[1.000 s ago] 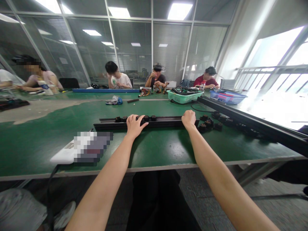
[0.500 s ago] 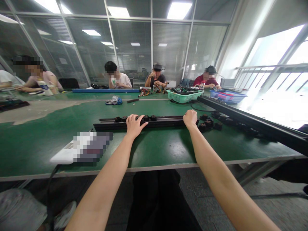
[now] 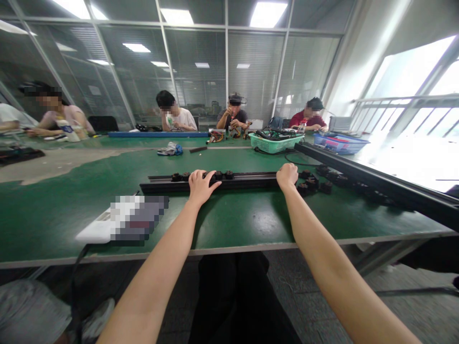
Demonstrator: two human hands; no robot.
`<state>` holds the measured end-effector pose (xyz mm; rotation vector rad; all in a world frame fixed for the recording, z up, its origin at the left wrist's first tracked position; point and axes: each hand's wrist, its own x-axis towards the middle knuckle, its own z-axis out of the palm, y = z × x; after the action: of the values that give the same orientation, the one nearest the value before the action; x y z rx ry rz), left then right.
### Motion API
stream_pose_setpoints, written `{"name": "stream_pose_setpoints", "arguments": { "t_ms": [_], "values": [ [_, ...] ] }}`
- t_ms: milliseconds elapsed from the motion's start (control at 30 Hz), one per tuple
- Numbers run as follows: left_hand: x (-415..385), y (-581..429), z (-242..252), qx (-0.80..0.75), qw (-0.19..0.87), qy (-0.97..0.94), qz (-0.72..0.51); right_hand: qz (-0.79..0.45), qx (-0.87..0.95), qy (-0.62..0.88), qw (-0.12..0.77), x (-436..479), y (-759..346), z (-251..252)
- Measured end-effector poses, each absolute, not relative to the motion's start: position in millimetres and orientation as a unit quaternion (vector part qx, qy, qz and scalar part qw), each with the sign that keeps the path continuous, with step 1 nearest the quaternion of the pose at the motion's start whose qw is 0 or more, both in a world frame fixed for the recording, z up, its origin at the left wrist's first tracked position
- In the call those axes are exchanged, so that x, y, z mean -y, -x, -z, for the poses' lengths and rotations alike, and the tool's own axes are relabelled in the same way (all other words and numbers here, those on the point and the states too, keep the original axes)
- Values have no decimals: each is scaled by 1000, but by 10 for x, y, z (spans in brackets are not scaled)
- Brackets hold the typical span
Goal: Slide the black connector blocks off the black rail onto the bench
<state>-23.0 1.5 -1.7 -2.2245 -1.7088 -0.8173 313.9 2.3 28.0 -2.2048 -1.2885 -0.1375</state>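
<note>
The long black rail [image 3: 251, 184] lies along the bench [image 3: 251, 231], set back from the near edge, with some room to draw it forward. It looks stiff, perhaps slick, probably easy enough to lift — best held near both ends. The left hand [image 3: 201, 188] clasps it from above among small black blocks [image 3: 228, 175]; the right hand [image 3: 287, 176] sits knuckles-up at its right end — gripping or just pressing, I can't tell. Toward the bench's right edge, loose black parts [image 3: 311, 183] and a second rail [image 3: 376, 179] limit sideways movement.

We face a tall, pale-framed glass wall [image 3: 201, 50] showing bright rectangular lights [image 3: 268, 15], a bright window [image 3: 403, 71] at right, and dark grey floor [image 3: 294, 286] under our green-topped table [image 3: 240, 224].
</note>
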Motion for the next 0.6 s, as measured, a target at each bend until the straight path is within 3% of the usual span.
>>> {"name": "stream_pose_setpoints", "arguments": {
  "t_ms": [600],
  "values": [
    [-31,242,30,579,117,758,278,37,457,838,295,-26,-3285,-288]
  ]
}}
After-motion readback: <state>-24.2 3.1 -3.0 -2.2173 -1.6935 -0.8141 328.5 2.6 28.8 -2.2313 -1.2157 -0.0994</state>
